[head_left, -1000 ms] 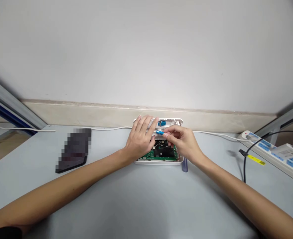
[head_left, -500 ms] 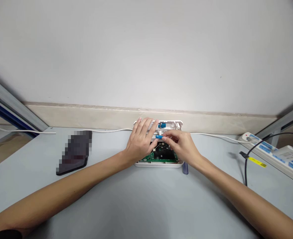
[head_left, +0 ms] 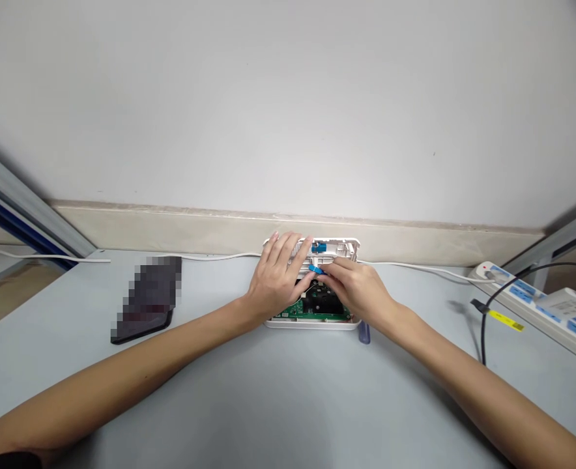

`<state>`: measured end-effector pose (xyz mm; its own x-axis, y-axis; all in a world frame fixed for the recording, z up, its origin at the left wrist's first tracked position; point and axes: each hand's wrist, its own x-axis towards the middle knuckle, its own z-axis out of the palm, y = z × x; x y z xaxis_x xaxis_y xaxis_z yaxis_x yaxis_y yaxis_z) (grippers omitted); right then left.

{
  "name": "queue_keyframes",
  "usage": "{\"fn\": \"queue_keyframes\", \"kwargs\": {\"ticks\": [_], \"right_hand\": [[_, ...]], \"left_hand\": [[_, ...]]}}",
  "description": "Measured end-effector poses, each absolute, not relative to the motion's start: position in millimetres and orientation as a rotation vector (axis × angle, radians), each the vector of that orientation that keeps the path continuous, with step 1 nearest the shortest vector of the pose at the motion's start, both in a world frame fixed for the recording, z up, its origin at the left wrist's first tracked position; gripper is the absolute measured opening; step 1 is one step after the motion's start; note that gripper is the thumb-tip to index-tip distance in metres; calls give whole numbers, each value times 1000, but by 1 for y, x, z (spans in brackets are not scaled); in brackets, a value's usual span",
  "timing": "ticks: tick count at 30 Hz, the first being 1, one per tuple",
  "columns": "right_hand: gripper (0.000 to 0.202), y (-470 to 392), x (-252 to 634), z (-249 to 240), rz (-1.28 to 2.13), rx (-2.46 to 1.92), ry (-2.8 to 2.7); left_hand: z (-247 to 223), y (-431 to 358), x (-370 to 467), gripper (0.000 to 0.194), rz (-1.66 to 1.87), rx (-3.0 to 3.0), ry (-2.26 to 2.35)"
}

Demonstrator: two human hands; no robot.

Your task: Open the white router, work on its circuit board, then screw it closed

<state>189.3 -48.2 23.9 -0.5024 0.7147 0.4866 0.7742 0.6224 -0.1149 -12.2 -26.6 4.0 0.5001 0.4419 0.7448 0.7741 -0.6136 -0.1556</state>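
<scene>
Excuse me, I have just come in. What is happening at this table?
A person works on an opened white casing with a green circuit board inside. The left hand lies spread over its upper half. The right hand pinches a small blue piece; another blue part sits in the upper half.

Nothing you can read here. Yellow tag [head_left: 505, 319] on your black cable [head_left: 483, 342]: dark marks, illegible. White adapter [head_left: 564, 301] on the strip [head_left: 520, 294]: 1 label, print too small.
</scene>
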Motion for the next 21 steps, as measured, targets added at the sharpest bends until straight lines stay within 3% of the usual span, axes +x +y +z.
{"fn": "queue_keyframes", "kwargs": {"ticks": [5,11,21], "right_hand": [[34,-51,192,27,-529,-1106,-2284],[17,-46,197,28,-934,-1018,-2018],[20,-45,187,36,-1125,-1266,-1976]], "left_hand": [[5,-26,-12,60,-925,-2264,-998],[5,-26,-12,59,-908,-2268,-1004],[5,-26,-10,61,-919,-2277,-1007]]}}
